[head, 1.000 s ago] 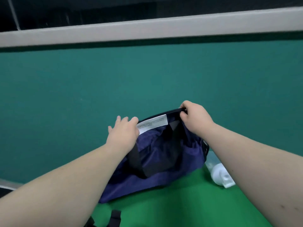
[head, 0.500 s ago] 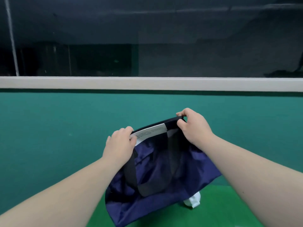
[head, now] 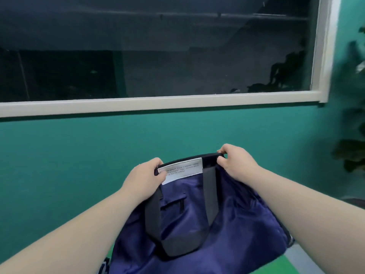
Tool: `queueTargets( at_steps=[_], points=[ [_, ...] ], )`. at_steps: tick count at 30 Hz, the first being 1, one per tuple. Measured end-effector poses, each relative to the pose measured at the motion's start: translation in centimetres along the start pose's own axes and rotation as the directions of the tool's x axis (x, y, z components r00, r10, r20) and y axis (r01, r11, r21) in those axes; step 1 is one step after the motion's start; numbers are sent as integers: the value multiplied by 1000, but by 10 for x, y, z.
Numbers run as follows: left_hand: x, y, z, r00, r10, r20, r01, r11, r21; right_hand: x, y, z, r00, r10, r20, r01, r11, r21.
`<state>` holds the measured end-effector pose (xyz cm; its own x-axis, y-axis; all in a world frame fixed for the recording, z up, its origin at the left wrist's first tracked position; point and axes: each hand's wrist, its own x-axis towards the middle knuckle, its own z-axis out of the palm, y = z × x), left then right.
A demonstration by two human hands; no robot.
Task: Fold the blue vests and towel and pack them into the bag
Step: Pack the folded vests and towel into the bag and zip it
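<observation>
The navy bag (head: 227, 224) is held up in the lower centre of the frame, its far rim stretched between the two hands. The left hand (head: 144, 178) is closed on the rim at the corner by the white label (head: 182, 170), and the right hand (head: 236, 161) is pinched shut on the rim's other end. Compared with a second ago, the bag has been lifted off the green surface (head: 324, 266), which is now seen only at the lower right edge, and the mouth has been pulled wider. A dark strap (head: 152, 214) and an inner zip pocket (head: 173, 204) are exposed inside. No vests or towel can be seen in this view, nor inside the bag. By this showing the bag is being opened and readied, and packing is judged not yet begun.
</observation>
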<state>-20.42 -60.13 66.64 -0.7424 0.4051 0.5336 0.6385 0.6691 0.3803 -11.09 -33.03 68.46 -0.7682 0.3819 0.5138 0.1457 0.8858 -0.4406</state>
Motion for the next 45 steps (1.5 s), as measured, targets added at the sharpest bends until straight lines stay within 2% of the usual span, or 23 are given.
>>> queueTargets(
  at_steps=[4, 7, 9, 12, 14, 17, 21, 24, 26, 28, 32, 34, 36, 39, 42, 45],
  points=[
    [-37, 25, -1, 999, 41, 22, -40, 998, -46, -48, 17, -27, 1000, 5, -24, -4, 999, 41],
    [-82, 35, 3, 991, 102, 88, -99, 994, -38, -102, 38, -33, 999, -7, 36, 4, 997, 80],
    [-119, 33, 15, 972, 191, 138, -191, 982, -9, -148, 56, -25, 996, -16, 91, 9, 997, 77],
    [-182, 18, 44, 912, 299, 281, -318, 948, 22, -222, 85, -1, 953, -82, 292, 86, 996, 0],
    [-224, 9, 63, 876, 277, 396, -301, 954, 0, -265, 101, 14, 869, -98, 485, 145, 987, -62],
    [-273, 0, 85, 831, 245, 499, -284, 959, 2, -303, 118, 26, 799, -105, 592, 189, 979, -82],
    [-307, -7, 93, 775, 267, 572, -335, 942, 14, -311, 112, 30, 763, -198, 615, 244, 970, 9],
    [-315, -10, 93, 752, 241, 613, -300, 954, -8, -300, 100, 38, 802, -177, 570, 153, 984, 90],
    [-316, -11, 95, 726, 234, 647, -260, 964, -56, -290, 87, 47, 803, -122, 584, 118, 992, 44],
    [-312, -11, 98, 706, 219, 673, -213, 973, -93, -282, 75, 58, 777, -92, 622, 153, 987, -45],
    [-299, -9, 108, 639, 434, 635, -417, 889, -187, -280, 67, 81, 714, -128, 689, 297, 946, -133],
    [-294, -5, 115, 563, 498, 660, -518, 834, -189, -284, 68, 88, 707, -148, 692, 353, 921, -163],
    [-290, -3, 122, 518, 415, 748, -563, 824, -66, -289, 70, 93, 698, -126, 705, 371, 906, -205],
    [-276, -10, 129, 520, 164, 838, -552, 813, 184, -297, 76, 96, 681, -106, 724, 406, 878, -253],
    [-254, -24, 133, 577, 37, 816, -496, 810, 314, -303, 85, 103, 697, -117, 708, 462, 827, -318],
    [-239, -31, 139, 652, 22, 758, -484, 782, 393, -304, 99, 113, 720, -159, 676, 509, 782, -358]
  ],
)
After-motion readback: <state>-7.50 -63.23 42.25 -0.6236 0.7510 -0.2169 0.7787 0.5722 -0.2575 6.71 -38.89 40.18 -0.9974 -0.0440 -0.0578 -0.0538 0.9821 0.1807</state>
